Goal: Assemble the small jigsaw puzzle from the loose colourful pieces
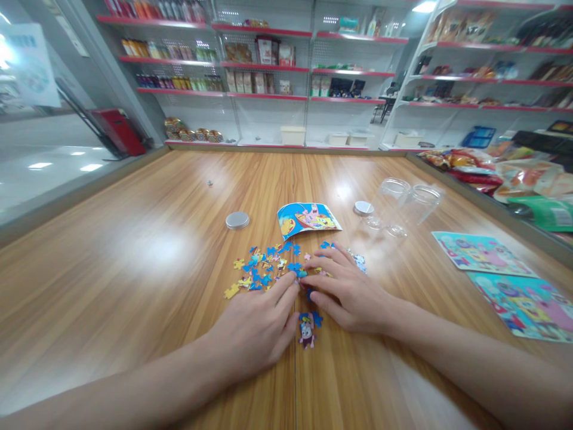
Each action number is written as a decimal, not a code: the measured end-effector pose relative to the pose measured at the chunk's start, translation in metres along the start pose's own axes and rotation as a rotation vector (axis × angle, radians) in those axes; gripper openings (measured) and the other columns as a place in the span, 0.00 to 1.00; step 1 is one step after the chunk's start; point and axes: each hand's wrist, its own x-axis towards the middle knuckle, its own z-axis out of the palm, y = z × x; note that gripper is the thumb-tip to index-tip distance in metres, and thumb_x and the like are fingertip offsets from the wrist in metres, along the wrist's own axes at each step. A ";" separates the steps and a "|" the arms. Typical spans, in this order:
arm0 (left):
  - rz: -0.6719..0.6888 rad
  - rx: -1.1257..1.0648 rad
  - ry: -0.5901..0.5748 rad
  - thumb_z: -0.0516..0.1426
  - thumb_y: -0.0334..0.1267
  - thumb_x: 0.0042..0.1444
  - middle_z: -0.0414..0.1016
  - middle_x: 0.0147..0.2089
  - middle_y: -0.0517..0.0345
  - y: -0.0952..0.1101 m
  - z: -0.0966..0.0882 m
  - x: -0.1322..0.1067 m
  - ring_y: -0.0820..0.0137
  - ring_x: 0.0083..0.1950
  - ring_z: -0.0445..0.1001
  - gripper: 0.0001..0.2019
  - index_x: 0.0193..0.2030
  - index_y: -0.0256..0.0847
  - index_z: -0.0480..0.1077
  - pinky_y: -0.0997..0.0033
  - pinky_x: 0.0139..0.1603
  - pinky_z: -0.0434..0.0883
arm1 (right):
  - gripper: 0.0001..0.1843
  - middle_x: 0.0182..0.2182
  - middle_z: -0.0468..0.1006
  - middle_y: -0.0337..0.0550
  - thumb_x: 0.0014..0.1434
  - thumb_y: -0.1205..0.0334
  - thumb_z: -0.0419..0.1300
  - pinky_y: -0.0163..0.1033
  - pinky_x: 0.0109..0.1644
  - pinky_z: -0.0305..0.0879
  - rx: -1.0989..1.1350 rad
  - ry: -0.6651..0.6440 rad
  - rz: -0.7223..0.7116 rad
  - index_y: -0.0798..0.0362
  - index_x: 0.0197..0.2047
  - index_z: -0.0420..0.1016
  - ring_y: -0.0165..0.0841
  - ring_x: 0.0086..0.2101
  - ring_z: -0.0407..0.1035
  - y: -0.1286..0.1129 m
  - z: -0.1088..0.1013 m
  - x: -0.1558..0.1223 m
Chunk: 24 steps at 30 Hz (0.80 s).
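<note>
Loose jigsaw puzzle pieces (pixel 255 276), mostly blue and yellow, lie in a scattered heap on the wooden table. My left hand (pixel 257 325) reaches in from the near left, fingers stretched forward, their tips touching pieces at the heap's near edge. Opposite it, my right hand (pixel 347 289) spreads its fingers low over the right part of the heap and covers some pieces. No held piece shows in either hand. Between my wrists and nearer to me lies a small cluster of joined pieces (pixel 307 331) with a cartoon face. Behind the heap stands a curled cartoon picture card (pixel 308 220).
Two clear jars (pixel 421 206) stand at the right behind my right hand, beside a silver lid (pixel 363 208). Another lid (pixel 237 220) lies left of the card. Two cartoon picture sheets (pixel 486 254) rest at the right. Packaged snacks (pixel 474 170) and stocked shelves (pixel 264 65) lie beyond the table.
</note>
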 end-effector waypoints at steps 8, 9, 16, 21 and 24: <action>0.005 0.006 0.007 0.47 0.40 0.69 0.66 0.66 0.40 0.000 0.001 -0.002 0.59 0.50 0.79 0.19 0.62 0.34 0.62 0.57 0.44 0.82 | 0.17 0.59 0.72 0.46 0.69 0.60 0.52 0.67 0.68 0.45 -0.032 -0.003 -0.002 0.49 0.56 0.75 0.47 0.61 0.58 0.001 0.002 -0.001; 0.004 0.003 0.014 0.48 0.40 0.68 0.66 0.65 0.39 0.000 0.001 -0.002 0.59 0.50 0.79 0.19 0.62 0.34 0.62 0.58 0.44 0.82 | 0.17 0.59 0.72 0.46 0.69 0.60 0.52 0.67 0.68 0.44 -0.034 -0.008 0.003 0.49 0.56 0.75 0.47 0.61 0.58 0.000 0.002 0.000; -0.006 -0.022 0.031 0.49 0.40 0.68 0.68 0.65 0.40 0.001 0.000 -0.001 0.58 0.50 0.80 0.19 0.61 0.34 0.63 0.57 0.43 0.82 | 0.20 0.59 0.72 0.50 0.68 0.59 0.53 0.65 0.68 0.47 -0.018 -0.030 0.017 0.52 0.60 0.70 0.47 0.61 0.59 0.001 0.002 0.000; -0.011 -0.025 0.010 0.48 0.40 0.68 0.67 0.65 0.40 0.001 0.000 -0.002 0.57 0.49 0.80 0.19 0.62 0.34 0.63 0.55 0.42 0.82 | 0.20 0.58 0.72 0.49 0.67 0.59 0.54 0.64 0.69 0.45 0.031 -0.034 -0.002 0.52 0.60 0.71 0.46 0.61 0.59 0.002 0.002 -0.001; -0.010 -0.017 0.005 0.48 0.40 0.68 0.66 0.66 0.39 0.001 0.000 -0.002 0.57 0.48 0.80 0.20 0.63 0.33 0.62 0.55 0.42 0.83 | 0.20 0.57 0.73 0.49 0.65 0.60 0.56 0.63 0.68 0.45 0.067 -0.017 -0.019 0.51 0.60 0.71 0.45 0.60 0.59 0.003 0.001 -0.001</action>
